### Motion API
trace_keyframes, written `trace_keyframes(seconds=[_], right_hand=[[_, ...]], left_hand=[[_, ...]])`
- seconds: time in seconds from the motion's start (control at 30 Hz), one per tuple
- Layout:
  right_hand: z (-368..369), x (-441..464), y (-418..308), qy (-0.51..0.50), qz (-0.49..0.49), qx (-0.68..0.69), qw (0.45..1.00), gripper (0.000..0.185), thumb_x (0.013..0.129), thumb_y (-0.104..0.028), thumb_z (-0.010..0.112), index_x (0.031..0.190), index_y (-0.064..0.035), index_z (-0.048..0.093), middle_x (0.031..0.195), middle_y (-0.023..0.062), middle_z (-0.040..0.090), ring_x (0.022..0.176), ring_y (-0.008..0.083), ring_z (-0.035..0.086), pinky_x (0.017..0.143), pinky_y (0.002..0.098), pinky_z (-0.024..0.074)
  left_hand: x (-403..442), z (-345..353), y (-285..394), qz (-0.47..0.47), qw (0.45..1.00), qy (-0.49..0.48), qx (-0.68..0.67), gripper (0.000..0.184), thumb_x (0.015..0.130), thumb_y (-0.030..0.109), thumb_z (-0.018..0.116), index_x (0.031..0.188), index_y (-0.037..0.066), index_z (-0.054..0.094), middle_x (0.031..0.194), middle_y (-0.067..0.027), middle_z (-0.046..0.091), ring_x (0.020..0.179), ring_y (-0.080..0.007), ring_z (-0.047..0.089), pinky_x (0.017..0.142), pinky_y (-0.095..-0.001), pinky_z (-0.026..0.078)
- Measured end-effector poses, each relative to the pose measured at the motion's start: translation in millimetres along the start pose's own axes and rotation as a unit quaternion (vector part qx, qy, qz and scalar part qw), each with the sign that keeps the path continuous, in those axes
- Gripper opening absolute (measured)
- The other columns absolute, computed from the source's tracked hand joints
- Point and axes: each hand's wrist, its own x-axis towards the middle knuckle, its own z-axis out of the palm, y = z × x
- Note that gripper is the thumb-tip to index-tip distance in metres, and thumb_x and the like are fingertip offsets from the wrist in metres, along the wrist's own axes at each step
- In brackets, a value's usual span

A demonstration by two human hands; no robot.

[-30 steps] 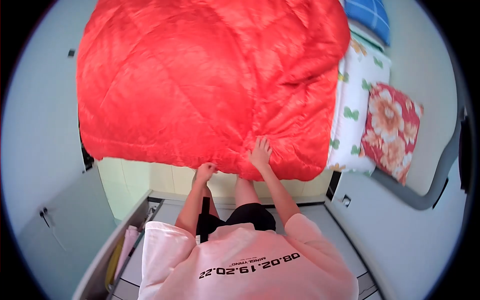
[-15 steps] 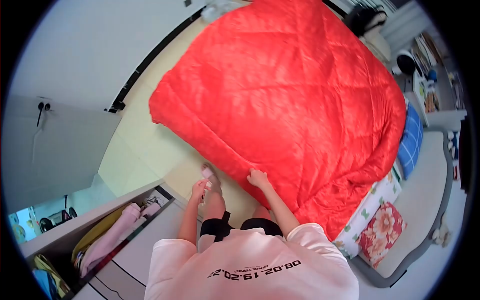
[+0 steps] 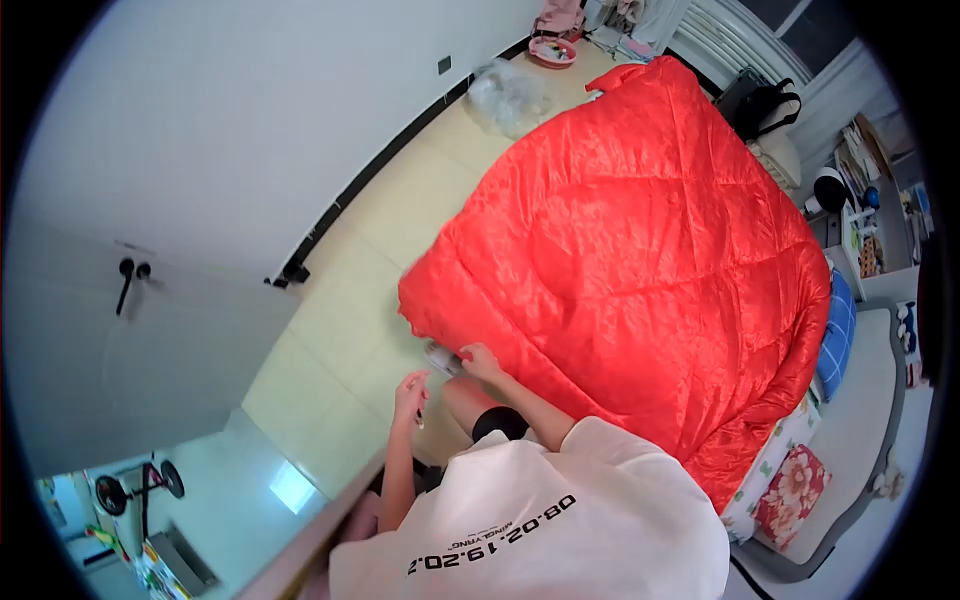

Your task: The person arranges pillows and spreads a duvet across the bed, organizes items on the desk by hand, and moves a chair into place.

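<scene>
A large red quilt [image 3: 620,260] is spread over the bed, its near edge hanging down the side. My right hand [image 3: 481,363] is at that near edge, a short way from the quilt's left corner. Its fingers are curled, and whether they pinch the fabric is hidden. To the left, over the floor, my left hand [image 3: 410,396] is raised with bent fingers. A small dark thing shows by its palm, too small to name. The left hand is apart from the quilt.
A grey headboard [image 3: 868,350], a blue checked pillow [image 3: 838,335] and a red floral cushion [image 3: 793,494] are at the right. Clear plastic wrapping [image 3: 508,98] lies on the tiled floor [image 3: 385,250] by the wall. A door [image 3: 90,370] stands at the left, with a balance bike [image 3: 145,490] beyond it.
My body and view have shifted left and back, past the open drawer. My right hand is now nearer the quilt's left corner. The plastic wrapping and doorway show more fully.
</scene>
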Motion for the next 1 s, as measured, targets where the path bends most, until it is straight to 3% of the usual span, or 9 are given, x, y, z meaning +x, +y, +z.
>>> trace_keyframes(seconds=[0.07,0.1,0.23,0.37,0.47,0.53,0.67,0.8,1.0], right_hand=[[2,38,-4,0.079,0.049,-0.033,0.995,0.032,0.065,-0.02,0.052,0.096,-0.0107,0.054,0.104,0.0118,0.047,0.095,0.0282,0.047,0.077,0.0385,0.0403],[2,57,-5,0.134,0.046,-0.045,0.989,0.028,0.066,-0.019,0.052,0.092,-0.009,0.057,0.093,0.0113,0.053,0.088,0.0287,0.051,0.075,0.0367,0.0422],[-4,144,13,0.093,0.169,0.088,0.977,0.028,0.072,-0.025,0.049,0.091,-0.0047,0.054,0.072,0.011,0.057,0.069,0.0228,0.057,0.062,0.0311,0.0459],[-62,181,-47,0.044,0.355,0.213,0.909,0.025,0.074,-0.027,0.048,0.085,-0.0056,0.053,0.075,0.009,0.058,0.063,0.0188,0.057,0.054,0.0288,0.0465],[-89,212,-61,0.113,0.324,0.347,0.873,0.022,0.075,-0.023,0.045,0.082,-0.0047,0.054,0.071,0.011,0.057,0.057,0.0164,0.055,0.049,0.0295,0.045],[-113,235,-81,0.071,0.309,0.451,0.834,0.022,0.077,-0.022,0.044,0.086,-0.0043,0.052,0.07,0.0097,0.057,0.059,0.018,0.056,0.049,0.0299,0.0456],[-155,311,-96,0.124,0.236,0.493,0.828,0.021,0.078,-0.022,0.045,0.086,-0.0038,0.051,0.074,0.0101,0.058,0.056,0.0169,0.057,0.048,0.0262,0.0461],[-228,393,-104,0.179,0.233,0.481,0.826,0.022,0.078,-0.023,0.046,0.086,-0.0037,0.051,0.074,0.0095,0.059,0.055,0.0149,0.057,0.047,0.0242,0.0455],[-350,476,-104,0.291,0.198,0.5,0.791,0.024,0.078,-0.026,0.049,0.088,-0.0035,0.051,0.076,0.0074,0.058,0.06,0.0129,0.056,0.052,0.0228,0.0449]], left_hand=[[23,-13,31,0.004,0.998,-0.052,0.017,0.023,0.082,0.024,0.045,0.096,0.008,0.053,0.051,0.0002,0.044,0.033,-0.0029,0.03,0.031,-0.0168,0.024],[38,-20,48,0.006,0.998,-0.061,0.032,0.023,0.082,0.024,0.045,0.096,0.008,0.053,0.05,0.0001,0.044,0.032,-0.0032,0.03,0.031,-0.0167,0.024],[113,-47,132,0.016,0.99,-0.115,0.075,0.021,0.08,0.022,0.046,0.095,0.01,0.056,0.05,0.0012,0.044,0.033,-0.0038,0.03,0.031,-0.0174,0.023],[189,-59,235,0.004,0.971,-0.154,0.184,0.02,0.081,0.022,0.046,0.095,0.011,0.055,0.049,0.0012,0.043,0.033,-0.0041,0.031,0.031,-0.0178,0.024],[246,-71,305,0.047,0.968,-0.143,0.199,0.02,0.08,0.022,0.047,0.094,0.011,0.056,0.05,0.0008,0.044,0.033,-0.0036,0.03,0.03,-0.0179,0.023],[287,-74,346,0.058,0.968,-0.155,0.19,0.021,0.08,0.022,0.047,0.094,0.01,0.055,0.051,-0.0003,0.046,0.033,-0.0036,0.03,0.03,-0.0181,0.023],[377,-60,410,0.076,0.976,-0.125,0.162,0.022,0.08,0.022,0.047,0.095,0.008,0.054,0.053,-0.0028,0.049,0.032,-0.0037,0.029,0.029,-0.0175,0.023],[474,9,496,0.063,0.965,-0.162,0.199,0.024,0.079,0.023,0.047,0.095,0.005,0.053,0.06,-0.0061,0.055,0.032,-0.0041,0.029,0.029,-0.018,0.023],[572,185,602,0.103,0.864,-0.326,0.371,0.024,0.077,0.021,0.047,0.092,0.004,0.055,0.065,-0.0054,0.059,0.032,-0.0051,0.027,0.03,-0.0188,0.024]])
